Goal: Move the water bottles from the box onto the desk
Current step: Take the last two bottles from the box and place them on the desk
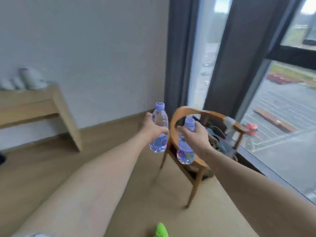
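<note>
The left hand gripped a clear water bottle around its middle, fingers curled round the body, with the purple cap at the top and the label showing just below the hand. The bottle stood nearly upright in the air, clear of any surface. The right hand held a second water bottle high up, its fingers and thumb wrapped round the neck and shoulder just under the purple cap, so that the labelled body hung below the hand. This bottle was also roughly upright and sat a little lower in the view than the first. The two bottles were near each other but apart, both raised in front of the person on outstretched bare forearms.

Behind the bottles stood a wooden chair with a curved backrest, and some blurred items lay on its seat; what they were could not be told. The chair stood on a pale wood floor beside a tall window with a dark curtain hanging next to it. At the left, against a white wall, was a light wooden table carrying several whitish blurred objects, well apart from both bottles. A bright green thing showed at the bottom edge of the view.
</note>
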{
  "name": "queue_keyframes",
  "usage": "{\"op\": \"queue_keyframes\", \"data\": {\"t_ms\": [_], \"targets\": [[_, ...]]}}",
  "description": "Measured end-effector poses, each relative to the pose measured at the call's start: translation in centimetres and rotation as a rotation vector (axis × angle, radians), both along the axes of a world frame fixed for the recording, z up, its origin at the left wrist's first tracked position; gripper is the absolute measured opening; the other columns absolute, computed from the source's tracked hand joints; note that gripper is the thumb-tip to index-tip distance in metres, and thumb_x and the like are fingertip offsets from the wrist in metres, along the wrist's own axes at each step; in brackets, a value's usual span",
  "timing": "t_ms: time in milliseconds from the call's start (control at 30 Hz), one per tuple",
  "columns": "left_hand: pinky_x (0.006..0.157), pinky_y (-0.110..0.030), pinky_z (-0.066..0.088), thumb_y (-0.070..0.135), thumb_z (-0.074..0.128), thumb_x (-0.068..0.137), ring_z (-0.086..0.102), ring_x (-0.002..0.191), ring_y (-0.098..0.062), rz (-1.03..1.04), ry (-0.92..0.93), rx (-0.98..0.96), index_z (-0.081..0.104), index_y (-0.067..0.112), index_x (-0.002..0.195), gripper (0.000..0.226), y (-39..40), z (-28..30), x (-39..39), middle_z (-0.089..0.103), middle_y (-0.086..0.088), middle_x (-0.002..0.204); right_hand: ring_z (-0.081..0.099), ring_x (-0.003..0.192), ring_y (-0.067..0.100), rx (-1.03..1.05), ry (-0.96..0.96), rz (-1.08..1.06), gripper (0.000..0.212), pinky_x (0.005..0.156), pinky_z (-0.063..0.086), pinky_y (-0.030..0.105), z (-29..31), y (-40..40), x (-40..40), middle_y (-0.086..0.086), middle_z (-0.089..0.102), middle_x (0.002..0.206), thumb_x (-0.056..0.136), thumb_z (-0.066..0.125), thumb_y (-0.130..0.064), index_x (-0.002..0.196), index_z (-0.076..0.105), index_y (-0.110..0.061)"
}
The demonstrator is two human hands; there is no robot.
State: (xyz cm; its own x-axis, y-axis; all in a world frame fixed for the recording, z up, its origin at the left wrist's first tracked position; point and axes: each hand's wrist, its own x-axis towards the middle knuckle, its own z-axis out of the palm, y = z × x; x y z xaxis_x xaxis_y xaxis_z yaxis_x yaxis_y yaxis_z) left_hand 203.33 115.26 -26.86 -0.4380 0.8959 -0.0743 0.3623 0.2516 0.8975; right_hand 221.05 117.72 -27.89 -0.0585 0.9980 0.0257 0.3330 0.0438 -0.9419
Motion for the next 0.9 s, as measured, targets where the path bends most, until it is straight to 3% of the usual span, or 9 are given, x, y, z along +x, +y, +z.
{"op": "queue_keyframes", "data": {"t_ms": [133,333,500,633,733,800,900], "targets": [[0.058,-0.025,0.044,0.039,0.081,0.043,0.062,0.08,-0.01,0.282,-0.023,0.013,0.045,0.029,0.095,0.064,-3.6,-0.2,-11.9,0.062,0.007,0.093,0.066,0.076,0.018,-0.019,0.008,0.215,0.029,0.073,0.054,0.034,0.0,1.4,-13.4,-0.001,0.07,0.08,0.07,0.073,-0.042,0.081,0.062,-0.017],[0.074,-0.031,0.056,0.029,0.083,0.047,0.065,0.09,-0.014,0.6,-0.069,0.052,0.049,0.023,0.108,0.071,-7.4,-0.5,-29.0,0.065,0.002,0.104,0.062,0.065,0.014,-0.046,0.061,0.556,0.02,0.064,0.048,0.027,0.1,2.2,-33.5,-0.007,0.066,0.07,0.066,0.069,-0.036,0.075,0.061,-0.02],[0.054,-0.021,0.046,0.02,0.087,0.058,0.065,0.079,-0.003,0.786,-0.114,0.059,0.046,0.021,0.113,0.069,-10.7,0.3,-40.4,0.064,0.003,0.103,0.068,0.076,0.019,-0.039,0.031,0.81,0.02,0.071,0.053,0.032,1.2,2.0,-48.4,-0.003,0.071,0.074,0.074,0.072,-0.036,0.079,0.063,-0.018],[0.066,-0.029,0.053,0.023,0.088,0.051,0.066,0.088,-0.011,0.967,-0.09,0.051,0.049,0.021,0.106,0.067,-14.4,0.7,-47.4,0.065,0.002,0.102,0.069,0.082,0.025,-0.009,0.013,0.957,0.019,0.079,0.056,0.039,1.7,0.0,-58.8,0.002,0.072,0.079,0.078,0.071,-0.032,0.084,0.065,-0.015],[0.077,-0.035,0.058,0.026,0.087,0.048,0.066,0.091,-0.014,1.079,-0.069,0.019,0.05,0.021,0.104,0.067,-17.4,0.7,-52.7,0.065,0.003,0.103,0.068,0.082,0.027,-0.028,0.011,1.061,0.021,0.075,0.056,0.038,1.7,-2.5,-65.8,0.003,0.071,0.081,0.079,0.069,-0.035,0.083,0.063,-0.015],[0.07,-0.031,0.056,0.027,0.087,0.048,0.066,0.09,-0.012,1.131,-0.062,0.018,0.051,0.023,0.102,0.066,-19.2,0.6,-56.4,0.065,0.004,0.102,0.067,0.08,0.024,-0.024,0.016,1.118,0.025,0.069,0.053,0.033,1.6,-4.3,-70.2,0.001,0.07,0.079,0.079,0.07,-0.039,0.083,0.063,-0.015],[0.064,-0.027,0.051,0.027,0.088,0.05,0.065,0.088,-0.009,1.173,-0.055,0.021,0.05,0.025,0.1,0.063,-21.7,0.0,-62.6,0.065,0.006,0.101,0.068,0.081,0.025,-0.042,0.016,1.177,0.028,0.075,0.054,0.038,1.0,-6.8,-76.9,0.004,0.071,0.08,0.08,0.071,-0.039,0.085,0.064,-0.012]]}}
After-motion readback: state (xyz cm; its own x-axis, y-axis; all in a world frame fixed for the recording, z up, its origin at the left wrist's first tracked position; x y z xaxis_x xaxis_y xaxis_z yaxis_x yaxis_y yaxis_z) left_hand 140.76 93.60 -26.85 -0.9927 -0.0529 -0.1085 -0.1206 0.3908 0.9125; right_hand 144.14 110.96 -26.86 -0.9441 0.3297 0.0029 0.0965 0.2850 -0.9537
